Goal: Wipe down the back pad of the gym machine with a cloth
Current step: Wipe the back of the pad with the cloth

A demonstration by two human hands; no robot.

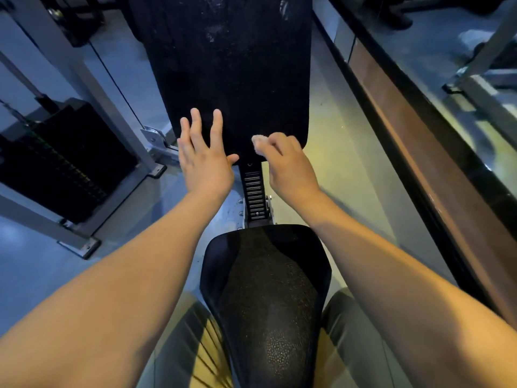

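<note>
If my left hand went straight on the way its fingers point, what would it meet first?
Probably the back pad: the left hand points up across its lower left corner, though depth is unclear.

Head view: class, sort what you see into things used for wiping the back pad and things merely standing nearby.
In use: back pad, cloth, right hand, left hand.
Merely nearby: seat, weight stack, toothed post.
</note>
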